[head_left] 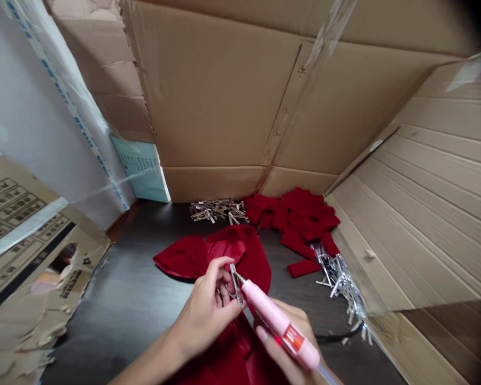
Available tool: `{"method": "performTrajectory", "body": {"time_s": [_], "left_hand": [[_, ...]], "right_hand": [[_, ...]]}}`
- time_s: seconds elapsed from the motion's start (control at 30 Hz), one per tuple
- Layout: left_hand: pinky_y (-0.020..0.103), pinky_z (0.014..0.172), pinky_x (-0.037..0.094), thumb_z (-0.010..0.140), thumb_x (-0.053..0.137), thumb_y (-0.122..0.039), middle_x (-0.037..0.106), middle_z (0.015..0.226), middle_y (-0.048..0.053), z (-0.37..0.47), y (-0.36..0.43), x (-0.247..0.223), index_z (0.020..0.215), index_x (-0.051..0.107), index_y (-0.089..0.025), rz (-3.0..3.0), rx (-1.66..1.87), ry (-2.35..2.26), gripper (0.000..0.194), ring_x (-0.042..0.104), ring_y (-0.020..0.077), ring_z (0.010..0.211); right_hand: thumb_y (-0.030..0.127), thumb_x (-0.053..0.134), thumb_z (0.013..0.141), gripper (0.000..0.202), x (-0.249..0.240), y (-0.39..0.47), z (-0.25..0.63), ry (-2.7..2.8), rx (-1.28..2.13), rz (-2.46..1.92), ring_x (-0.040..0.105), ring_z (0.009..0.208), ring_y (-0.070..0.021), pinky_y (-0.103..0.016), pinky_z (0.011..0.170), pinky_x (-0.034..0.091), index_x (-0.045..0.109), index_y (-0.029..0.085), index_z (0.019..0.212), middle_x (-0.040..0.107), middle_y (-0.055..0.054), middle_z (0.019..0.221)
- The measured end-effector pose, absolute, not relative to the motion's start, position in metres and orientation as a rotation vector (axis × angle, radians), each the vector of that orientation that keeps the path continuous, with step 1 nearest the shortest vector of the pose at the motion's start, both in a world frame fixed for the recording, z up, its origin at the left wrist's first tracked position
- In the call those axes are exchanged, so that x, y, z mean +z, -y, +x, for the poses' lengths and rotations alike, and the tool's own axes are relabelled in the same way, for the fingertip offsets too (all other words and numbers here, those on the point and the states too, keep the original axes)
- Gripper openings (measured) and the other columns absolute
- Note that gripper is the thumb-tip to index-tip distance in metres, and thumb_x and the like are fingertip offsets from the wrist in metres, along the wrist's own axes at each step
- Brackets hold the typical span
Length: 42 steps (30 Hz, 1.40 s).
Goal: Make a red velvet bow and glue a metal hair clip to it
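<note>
A metal clip [236, 284] is pinched upright between the thumb and fingers of my left hand [208, 305]. My right hand [284, 337] is wrapped round a pink glue gun [278, 321] with a red light showing on its body. The gun's metal nozzle points up and left, at or very near the clip's upper part. Beneath both hands lies a dark red velvet bow [258, 254] with a loop to the left and long tails running toward me. Whether glue is on the clip is too small to tell.
Behind the bow are a pile of metal clips [218, 210] and a heap of red velvet strips [300, 214]. Silver twist ties [344, 283] lie at the right, near a black cable [336, 338]. Cardboard walls [224, 96] enclose the dark table [144, 315]; a light blue book [142, 168] leans at the back left.
</note>
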<state>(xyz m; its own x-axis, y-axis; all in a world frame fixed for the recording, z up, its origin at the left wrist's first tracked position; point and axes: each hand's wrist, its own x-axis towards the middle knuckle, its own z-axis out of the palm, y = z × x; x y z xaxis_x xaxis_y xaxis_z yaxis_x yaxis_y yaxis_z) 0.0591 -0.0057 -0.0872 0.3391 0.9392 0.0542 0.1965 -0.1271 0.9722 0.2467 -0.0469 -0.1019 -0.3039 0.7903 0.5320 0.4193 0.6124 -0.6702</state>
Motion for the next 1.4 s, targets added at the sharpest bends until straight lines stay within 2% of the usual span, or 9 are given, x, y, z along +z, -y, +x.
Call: {"method": "performTrajectory", "body": {"time_s": [0.37, 0.67, 1.07, 1.4], "left_hand": [[0.023, 0.061, 0.046, 0.078, 0.062, -0.016, 0.055, 0.092, -0.001, 0.0581, 0.0057, -0.0883, 0.125, 0.04, -0.026, 1.576, 0.904, -1.057, 0.053, 0.054, 0.0105, 0.069], [0.023, 0.061, 0.045, 0.078, 0.062, -0.016, 0.054, 0.09, 0.0, 0.0585, 0.0059, -0.0854, 0.125, 0.04, -0.024, 1.58, 0.907, -1.064, 0.052, 0.053, 0.0106, 0.068], [0.023, 0.06, 0.044, 0.077, 0.061, -0.013, 0.054, 0.089, -0.002, 0.0577, 0.0032, -0.0847, 0.123, 0.041, -0.024, 1.58, 0.902, -1.08, 0.052, 0.052, 0.0104, 0.067], [0.022, 0.059, 0.044, 0.076, 0.061, -0.013, 0.054, 0.088, -0.002, 0.057, 0.0042, -0.0851, 0.124, 0.04, -0.024, 1.594, 0.907, -1.086, 0.053, 0.052, 0.0099, 0.066]], "right_hand": [[0.028, 0.046, 0.093, 0.031, -0.1022, 0.046, 0.2482, 1.965, 0.514, -0.943, 0.067, 0.069, -0.0199, -0.027, 0.066, 0.056, 0.061, 0.015, 0.117, 0.07, -0.009, 0.085], [0.028, 0.048, 0.092, 0.027, -0.0971, 0.0476, 0.2451, 1.941, 0.524, -0.962, 0.065, 0.062, -0.0195, -0.028, 0.062, 0.056, 0.063, 0.017, 0.112, 0.068, -0.008, 0.078], [0.032, 0.048, 0.092, 0.023, -0.0986, 0.0482, 0.2455, 1.887, 0.618, -0.981, 0.061, 0.059, -0.0202, -0.03, 0.06, 0.055, 0.066, 0.018, 0.094, 0.06, -0.006, 0.067], [0.028, 0.049, 0.089, 0.018, -0.1045, 0.0476, 0.2407, 1.84, 0.601, -0.928, 0.052, 0.053, -0.015, -0.026, 0.05, 0.046, 0.059, 0.017, 0.08, 0.052, -0.003, 0.063]]}}
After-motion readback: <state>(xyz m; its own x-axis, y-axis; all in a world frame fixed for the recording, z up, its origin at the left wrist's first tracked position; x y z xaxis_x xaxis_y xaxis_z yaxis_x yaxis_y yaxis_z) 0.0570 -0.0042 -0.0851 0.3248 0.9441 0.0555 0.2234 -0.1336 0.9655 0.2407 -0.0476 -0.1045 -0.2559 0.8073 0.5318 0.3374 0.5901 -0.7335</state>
